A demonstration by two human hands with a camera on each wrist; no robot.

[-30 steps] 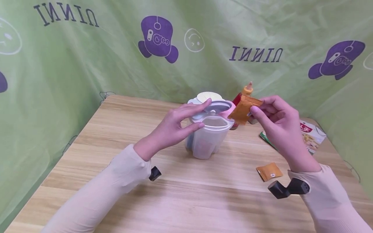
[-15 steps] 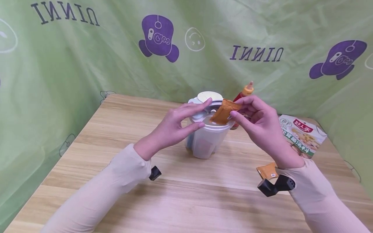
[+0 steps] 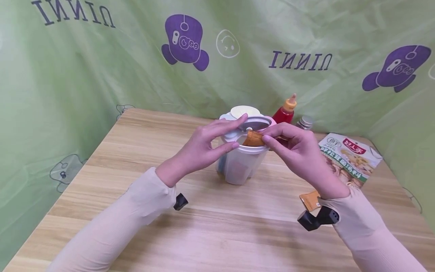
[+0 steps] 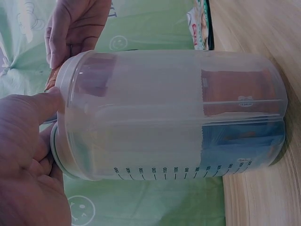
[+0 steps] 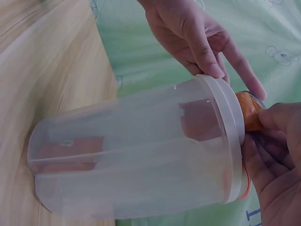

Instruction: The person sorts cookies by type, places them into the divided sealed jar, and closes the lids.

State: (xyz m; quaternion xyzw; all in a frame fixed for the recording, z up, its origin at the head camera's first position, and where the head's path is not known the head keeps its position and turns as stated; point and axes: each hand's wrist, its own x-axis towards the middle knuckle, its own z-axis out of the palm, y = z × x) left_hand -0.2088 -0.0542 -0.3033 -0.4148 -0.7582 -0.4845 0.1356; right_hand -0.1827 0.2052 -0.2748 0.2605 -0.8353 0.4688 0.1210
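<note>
A clear plastic storage canister (image 3: 234, 166) stands upright on the table, and one flap (image 3: 256, 124) of its lid is raised. My left hand (image 3: 210, 141) touches the flap with straight fingers, its thumb on the rim. My right hand (image 3: 299, 151) pinches the top edge of a small orange packet (image 3: 253, 139). The packet's lower part is down inside the opening; it shows through the wall in the right wrist view. At the canister's bottom lie a reddish-orange packet (image 4: 240, 92) and a blue packet (image 4: 240, 143), in separate compartments.
Another orange packet (image 3: 309, 200) lies on the table, partly hidden by the right wrist's camera. Behind the right hand stand a red bottle (image 3: 283, 115) with a yellow cap and a metal-lidded jar (image 3: 305, 122). A printed food pouch (image 3: 353, 158) lies at the right. Green curtain surrounds the table.
My right hand has moved left and down, taking the orange packet from beside the canister into its opening. The left hand stays at the lid. The jar and pouch have come into fuller view.
</note>
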